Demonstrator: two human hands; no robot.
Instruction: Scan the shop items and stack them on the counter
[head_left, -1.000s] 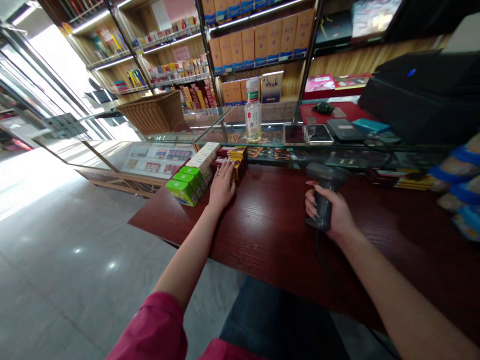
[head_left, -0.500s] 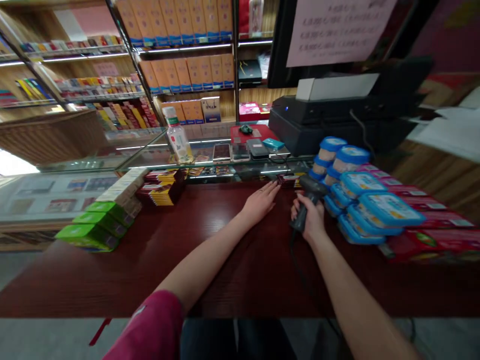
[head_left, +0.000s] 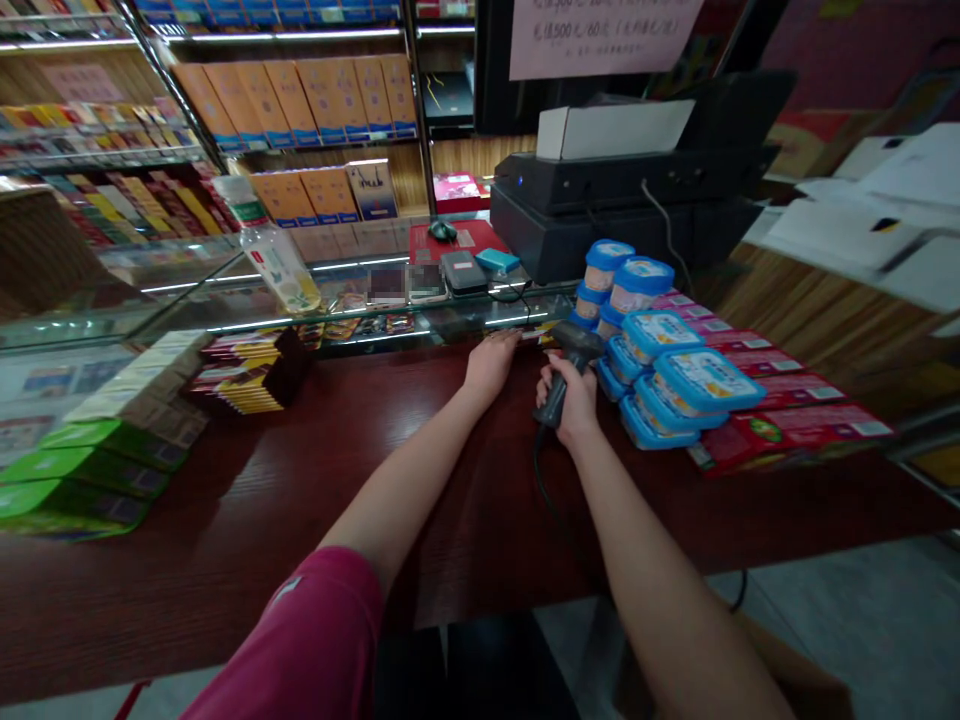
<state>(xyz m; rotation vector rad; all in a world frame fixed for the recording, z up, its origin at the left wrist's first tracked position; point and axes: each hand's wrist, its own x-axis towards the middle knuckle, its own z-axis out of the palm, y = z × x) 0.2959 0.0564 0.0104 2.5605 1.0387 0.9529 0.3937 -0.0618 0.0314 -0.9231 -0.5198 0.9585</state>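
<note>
Your left hand (head_left: 491, 363), on the stacked chocolate-coloured packets (head_left: 247, 370) a second ago, has crossed the dark wooden counter (head_left: 360, 480) to a small set of yellow-marked packets (head_left: 534, 334) at its back edge. The packets sit just beyond its fingertips, right beside them; whether those partly hidden fingers grip or merely touch, you cannot tell from this view. Close by on the right, your right hand (head_left: 576, 400) is wrapped around the handle of a black barcode scanner (head_left: 576, 342), its head tilted above the fist and its cable (head_left: 538, 470) trailing below. Just right of that fist rise blue-lidded tubs (head_left: 679, 375), with red boxes (head_left: 795, 435) farther right. Well to the left of your left hand, the stacked packets stand near green boxes (head_left: 82, 470); beyond them, a clear bottle (head_left: 277, 260) rests on the glass display case (head_left: 345, 240).
</note>
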